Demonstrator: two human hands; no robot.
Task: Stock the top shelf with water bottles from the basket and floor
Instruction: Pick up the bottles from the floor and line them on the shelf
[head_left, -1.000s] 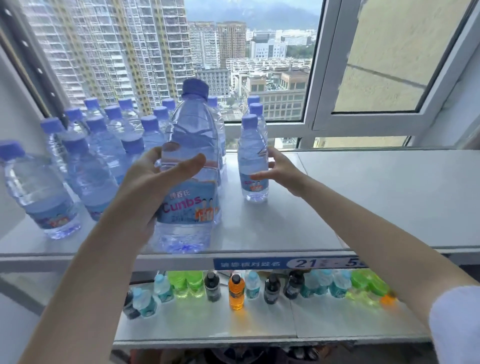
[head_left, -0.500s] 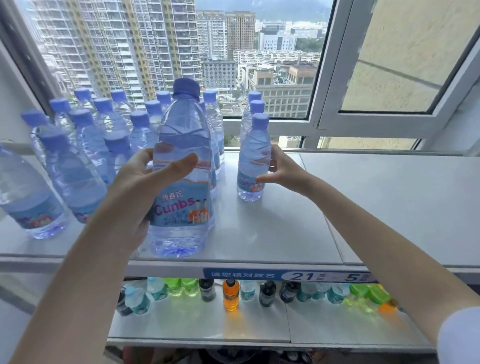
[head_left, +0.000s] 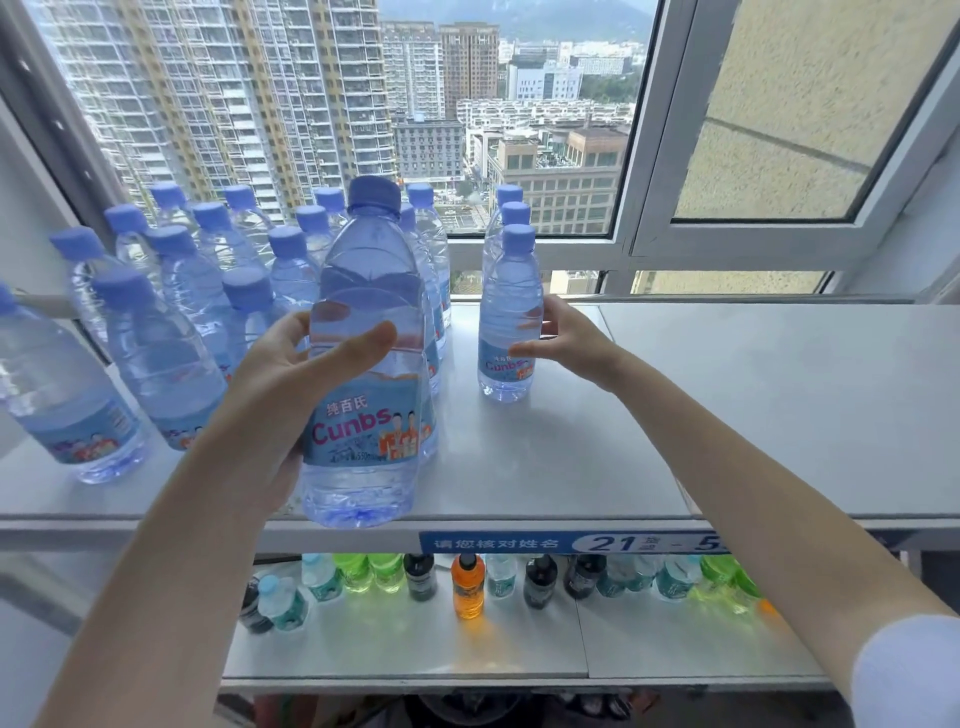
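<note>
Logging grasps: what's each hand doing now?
Left hand: closed around the big water bottle.
Right hand: open, fingers touching the small bottle.

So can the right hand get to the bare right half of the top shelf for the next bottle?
Probably yes. The right hand is at the front bottle of the short row, and the top shelf to its right shows bare surface with nothing in the way. The left hand is busy holding a bottle.
</note>
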